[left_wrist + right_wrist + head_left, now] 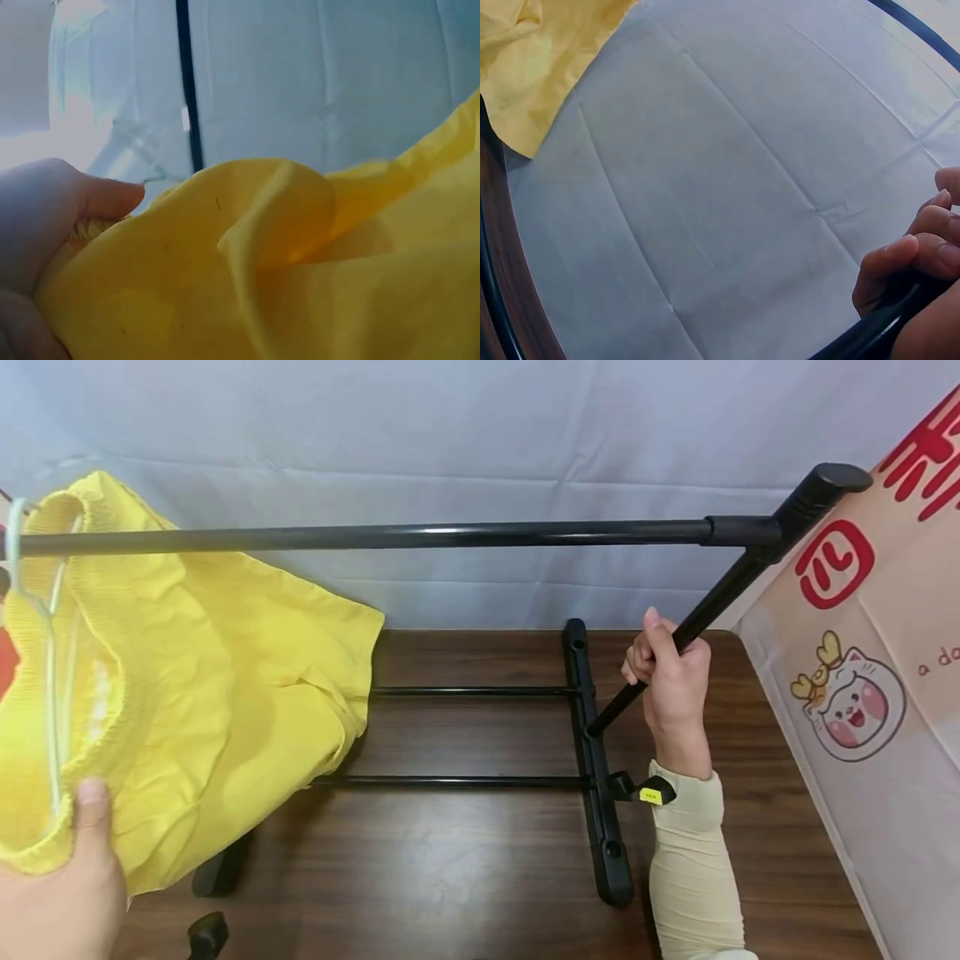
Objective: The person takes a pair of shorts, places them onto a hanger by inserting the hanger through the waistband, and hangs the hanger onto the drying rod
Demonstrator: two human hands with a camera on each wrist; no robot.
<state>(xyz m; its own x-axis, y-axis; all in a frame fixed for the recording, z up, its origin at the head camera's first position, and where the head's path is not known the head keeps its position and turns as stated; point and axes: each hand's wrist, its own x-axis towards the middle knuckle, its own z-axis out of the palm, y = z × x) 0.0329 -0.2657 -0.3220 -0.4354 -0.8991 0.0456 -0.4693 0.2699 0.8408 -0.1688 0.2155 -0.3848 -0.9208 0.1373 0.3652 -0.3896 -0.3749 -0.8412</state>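
A yellow garment (247, 652) with a ribbed band round its opening hangs at the left on a pale hanger (52, 693). The hanger's hook is over the black top bar (450, 535) of a clothes rack. At the lower left, my left hand (63, 885) grips the ribbed edge, thumb on top and fingers hidden by cloth. Yellow folds fill much of the left wrist view beside that hand (45, 217). On the right, my right hand (671, 685) is wrapped round the rack's slanting upright post (723, 589). Its curled fingers (889, 262) show round the dark tube in the right wrist view.
The rack's black foot (600, 810) and two lower rods stand on a brown wooden table (450, 860). White cloth (480, 435) hangs behind. A printed panel (922, 710) with red characters and a cartoon animal borders the right. A dark object (207, 933) lies at the lower left.
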